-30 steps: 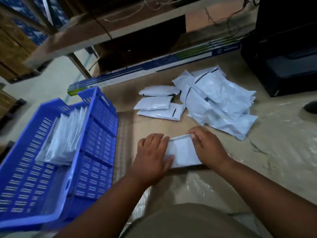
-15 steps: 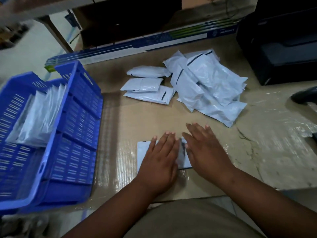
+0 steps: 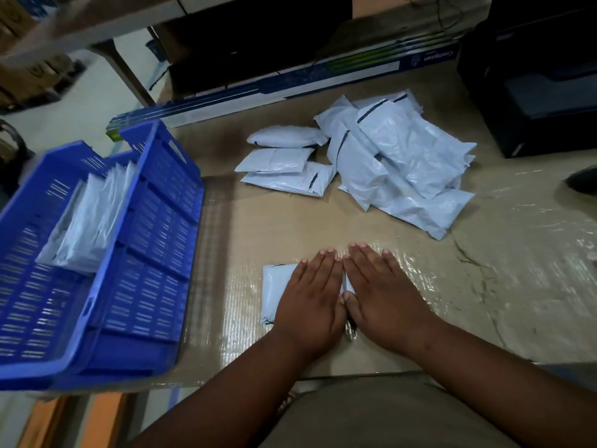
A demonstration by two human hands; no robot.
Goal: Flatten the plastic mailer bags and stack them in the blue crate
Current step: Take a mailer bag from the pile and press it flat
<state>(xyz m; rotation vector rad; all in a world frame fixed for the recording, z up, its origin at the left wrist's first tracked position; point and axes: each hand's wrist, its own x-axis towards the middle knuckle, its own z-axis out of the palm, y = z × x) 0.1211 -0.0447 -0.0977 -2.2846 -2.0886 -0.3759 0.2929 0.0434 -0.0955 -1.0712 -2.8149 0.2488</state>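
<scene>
A small white mailer bag [image 3: 274,291] lies flat on the table near its front edge. My left hand [image 3: 311,297] and my right hand [image 3: 384,294] press down on it side by side, fingers straight, hiding most of it. A loose pile of white mailer bags [image 3: 403,166] sits further back, with three smaller bags [image 3: 284,160] beside it. The blue crate [image 3: 155,240] stands at the left and holds a row of flattened bags [image 3: 93,215] leaning on edge.
The tan table [image 3: 484,286] is covered in shiny tape. A long blue-and-white box [image 3: 290,85] lies along the back. A black machine [image 3: 533,79] stands at the back right, and a dark object [image 3: 583,179] sits at the right edge.
A second ago both hands gripped the bag's top edge; now both lie flat on it, pressing. The view has tilted downward and the hands have spread slightly forward.
</scene>
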